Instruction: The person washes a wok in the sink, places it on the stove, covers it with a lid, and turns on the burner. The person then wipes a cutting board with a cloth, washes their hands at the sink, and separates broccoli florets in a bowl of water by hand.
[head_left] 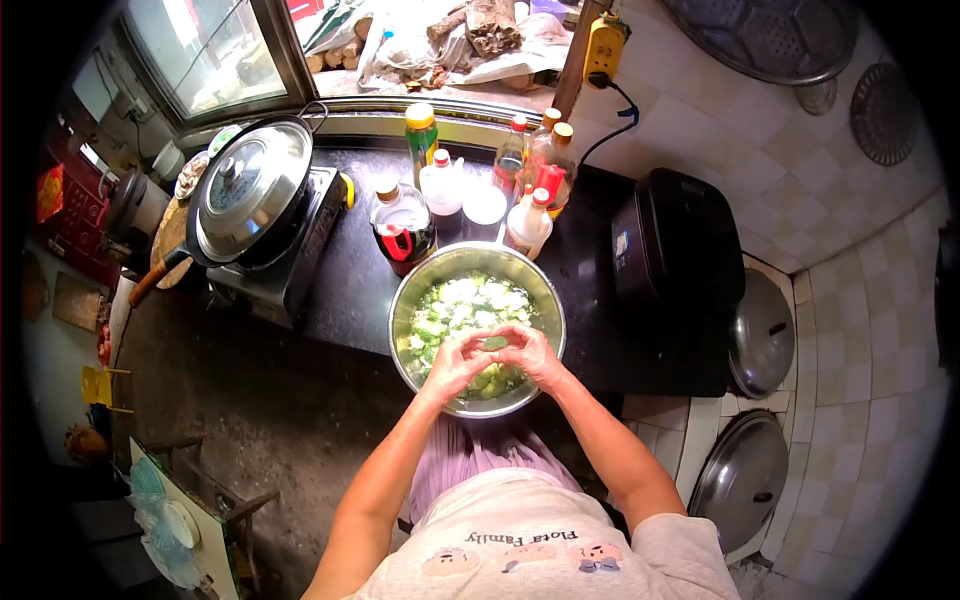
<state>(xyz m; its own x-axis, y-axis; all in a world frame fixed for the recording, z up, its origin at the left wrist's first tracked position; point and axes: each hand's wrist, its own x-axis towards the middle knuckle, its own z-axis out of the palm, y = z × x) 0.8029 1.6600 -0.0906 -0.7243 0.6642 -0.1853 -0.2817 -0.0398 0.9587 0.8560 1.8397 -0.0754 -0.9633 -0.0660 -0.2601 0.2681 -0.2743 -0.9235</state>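
A large steel basin (403, 345) stands at the counter's front edge, holding many pale and green chopped vegetable pieces (465, 305). Over its near side, my left hand (457, 362) and my right hand (533, 356) meet at the fingertips. Between them is a small green vegetable piece (495, 343), gripped by the closed fingers of both hands. Its exact kind is too small to make out. Part of the basin's contents is hidden under my hands.
Behind the basin stand a dark sauce jug (402, 225), a white bottle (441, 183) and several other bottles. A lidded wok (250, 190) sits on a stove to the left. A black appliance (680, 240) is on the right, with metal lids (740, 470) beyond it.
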